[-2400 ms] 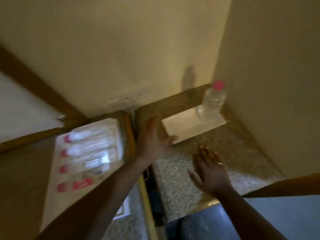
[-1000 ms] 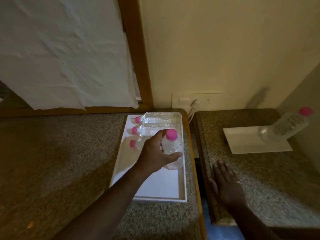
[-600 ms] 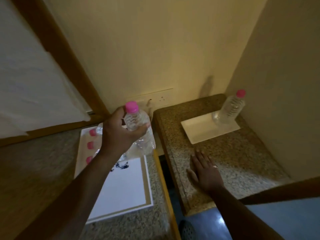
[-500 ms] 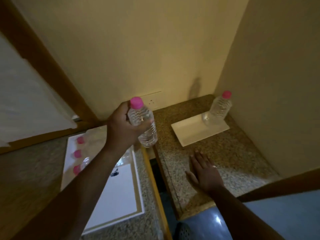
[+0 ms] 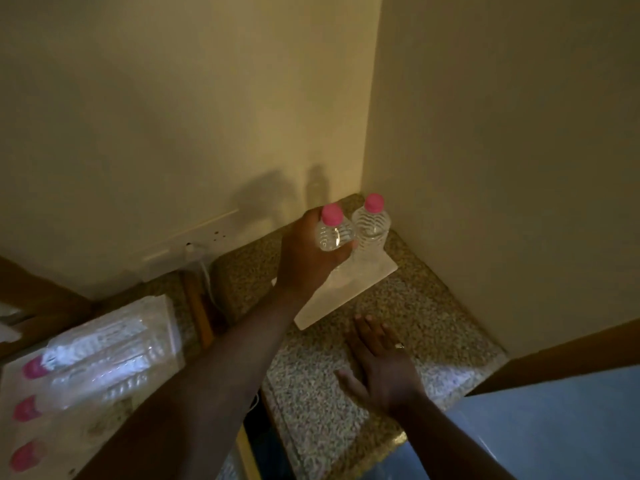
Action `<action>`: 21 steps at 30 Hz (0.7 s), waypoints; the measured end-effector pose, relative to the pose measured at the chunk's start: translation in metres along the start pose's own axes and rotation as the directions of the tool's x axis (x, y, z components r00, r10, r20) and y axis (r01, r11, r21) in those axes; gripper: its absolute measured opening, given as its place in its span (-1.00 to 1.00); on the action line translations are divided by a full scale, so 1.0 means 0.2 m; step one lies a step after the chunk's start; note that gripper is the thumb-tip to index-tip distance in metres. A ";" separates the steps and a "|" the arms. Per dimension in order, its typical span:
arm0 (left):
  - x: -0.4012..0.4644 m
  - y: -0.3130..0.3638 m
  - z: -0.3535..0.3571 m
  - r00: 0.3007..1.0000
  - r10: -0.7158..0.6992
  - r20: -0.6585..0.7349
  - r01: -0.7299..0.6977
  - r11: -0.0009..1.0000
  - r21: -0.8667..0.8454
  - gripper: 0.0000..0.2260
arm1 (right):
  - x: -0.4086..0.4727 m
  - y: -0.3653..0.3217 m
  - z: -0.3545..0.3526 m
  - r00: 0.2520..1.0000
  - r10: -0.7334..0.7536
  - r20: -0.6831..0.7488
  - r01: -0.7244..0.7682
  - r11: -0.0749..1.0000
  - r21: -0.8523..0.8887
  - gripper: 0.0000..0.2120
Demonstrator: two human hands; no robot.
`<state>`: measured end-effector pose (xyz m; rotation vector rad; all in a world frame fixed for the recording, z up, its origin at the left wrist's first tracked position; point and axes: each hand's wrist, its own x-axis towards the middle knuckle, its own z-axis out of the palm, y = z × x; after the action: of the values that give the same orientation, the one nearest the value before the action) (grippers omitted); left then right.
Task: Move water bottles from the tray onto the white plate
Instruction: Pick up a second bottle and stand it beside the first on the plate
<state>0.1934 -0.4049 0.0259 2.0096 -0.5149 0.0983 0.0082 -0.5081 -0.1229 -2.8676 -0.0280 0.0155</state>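
My right hand (image 5: pixel 384 368) lay open and flat on the speckled tabletop (image 5: pixel 408 306), nearest to me, holding nothing and only steadying me. Off to my left, the tray (image 5: pixel 14 368) had slid to the edge of my sight, with three bottles (image 5: pixel 104 355) lying on their sides in it, pink caps toward me; they were blurred, so I could not say more of them. Half a second before, my left hand (image 5: pixel 308 258) had been up over the gap between the two counters; now it had carried the bottle (image 5: pixel 332 233) across and held it upright above the white plate (image 5: pixel 346 289), fingers wrapped around its body below the pink cap. Whether its base touched the plate yet I could not tell, since my hand hid it. Just beyond, at the far corner of the plate near the wall (image 5: pixel 207 98), stood the first bottle (image 5: pixel 372 225), close beside the one I held. I judged the carry done and only the setting-down left, with care not to knock its neighbour.
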 end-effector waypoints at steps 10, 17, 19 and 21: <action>0.03 -0.06 0.12 0.996 -0.071 0.046 0.071 0.997 -0.008 -0.47 | 0.00 0.01 0.03 1.000 0.009 -0.009 -0.009 1.000 0.027 -0.28; 0.00 -0.05 0.08 0.982 -0.115 0.152 0.113 0.993 0.022 -0.23 | 0.00 0.00 0.01 1.000 0.021 0.009 -0.021 1.000 0.007 -0.27; -0.04 -0.08 0.03 0.976 -0.131 0.175 0.127 0.991 0.033 -0.16 | 0.00 -0.01 0.01 0.999 0.029 0.024 -0.029 1.000 -0.012 -0.27; -0.10 -0.13 -0.05 0.974 -0.163 0.156 0.149 0.984 0.095 -0.11 | 0.00 0.00 0.00 0.999 0.027 0.038 -0.026 0.999 -0.031 -0.26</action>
<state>0.1876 -0.3803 0.0043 2.1432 -0.4598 -0.1451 0.0087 -0.5072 -0.1226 -2.8982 0.0018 0.0753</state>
